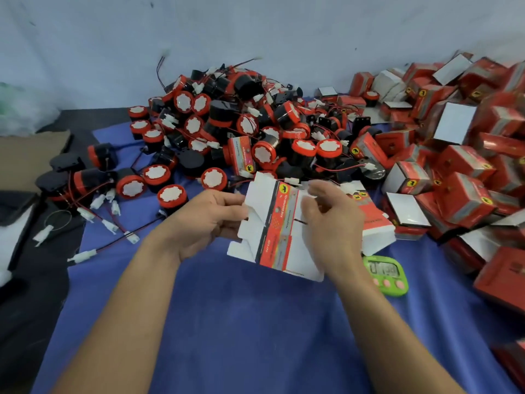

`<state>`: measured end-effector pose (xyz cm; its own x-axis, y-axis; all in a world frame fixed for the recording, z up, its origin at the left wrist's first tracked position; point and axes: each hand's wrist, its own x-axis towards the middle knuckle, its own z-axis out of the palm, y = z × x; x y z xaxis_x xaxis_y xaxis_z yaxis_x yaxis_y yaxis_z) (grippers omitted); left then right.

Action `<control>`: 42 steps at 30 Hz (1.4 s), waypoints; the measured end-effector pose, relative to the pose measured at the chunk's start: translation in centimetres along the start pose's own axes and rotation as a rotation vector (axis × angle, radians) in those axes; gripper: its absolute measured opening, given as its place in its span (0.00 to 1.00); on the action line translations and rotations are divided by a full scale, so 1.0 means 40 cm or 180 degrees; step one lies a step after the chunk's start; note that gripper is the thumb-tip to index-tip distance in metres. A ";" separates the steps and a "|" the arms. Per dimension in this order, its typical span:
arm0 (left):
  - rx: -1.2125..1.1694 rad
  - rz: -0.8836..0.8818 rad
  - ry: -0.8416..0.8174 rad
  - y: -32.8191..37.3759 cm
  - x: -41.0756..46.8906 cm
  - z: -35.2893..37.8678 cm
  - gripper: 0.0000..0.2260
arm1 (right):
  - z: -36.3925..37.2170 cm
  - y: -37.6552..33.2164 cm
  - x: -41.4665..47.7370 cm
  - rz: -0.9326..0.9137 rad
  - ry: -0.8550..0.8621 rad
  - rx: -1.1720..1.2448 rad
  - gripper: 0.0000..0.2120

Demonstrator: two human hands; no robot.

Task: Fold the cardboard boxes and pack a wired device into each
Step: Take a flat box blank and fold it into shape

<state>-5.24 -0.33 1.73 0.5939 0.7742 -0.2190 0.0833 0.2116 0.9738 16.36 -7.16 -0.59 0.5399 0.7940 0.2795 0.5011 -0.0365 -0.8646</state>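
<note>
I have the cardboard box [272,231] up off the bench [255,322], in front of me and not yet squared: it is a flattened red-and-white sleeve with its white flaps splayed on the left. My left hand [204,223] grips the left edge, fingers curled onto the flaps. My right hand [329,223] grasps the right side, fingertips hooked over the upper edge (how far the thumb wraps behind, I cannot tell).

To do this step well, I would press the two opposite creases toward each other so the sleeve pops into a square tube. Then I would tuck the small side flaps before the large one, keeping the printed face outward. Pressure belongs on the score lines, not the panels, since thin card like this probably dents easily.

The heap of wired devices [241,123] lies just beyond the box, their leads tangled, so I would choose a loose one at the near edge. Finished boxes [454,166] are piled on the right, and a green timer [386,275] sits near my right wrist.
</note>
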 end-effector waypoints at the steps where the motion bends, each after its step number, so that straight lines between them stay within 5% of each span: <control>1: -0.0013 -0.0020 -0.0018 -0.009 0.003 -0.003 0.10 | 0.009 -0.001 -0.010 -0.0168 0.0109 -0.0244 0.16; 5: -0.0140 0.0066 0.0302 -0.024 0.026 0.018 0.12 | 0.033 -0.005 -0.067 -0.1496 0.0103 -0.0580 0.16; 10: -0.0192 0.0230 0.0306 -0.021 0.029 0.044 0.13 | 0.039 -0.022 -0.098 -0.1263 -0.1085 -0.0568 0.24; 23: 0.0466 0.0485 0.0580 0.020 0.012 0.095 0.11 | 0.019 -0.018 -0.077 -0.1521 -0.1071 -0.0221 0.17; 30: 0.0671 0.0649 0.1321 0.031 0.011 0.091 0.11 | 0.003 -0.037 -0.072 -0.0898 -0.0920 0.1351 0.07; 35: 0.0440 0.1012 0.0504 0.040 0.000 0.103 0.06 | -0.003 -0.034 -0.046 -0.0699 -0.0681 0.2224 0.04; 37: 0.0943 0.1025 0.0261 0.046 -0.005 0.096 0.07 | -0.004 -0.025 -0.034 -0.0451 -0.0661 0.2537 0.05; 42: 0.0710 0.1257 0.0800 0.033 0.005 0.135 0.16 | 0.006 -0.022 -0.031 0.0187 -0.0687 0.2929 0.05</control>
<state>-0.69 -3.14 3.31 0.4062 0.8946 0.1865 0.0766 -0.2368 0.9685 15.08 -7.95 -0.27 0.3645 0.9045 0.2213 -0.3026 0.3398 -0.8905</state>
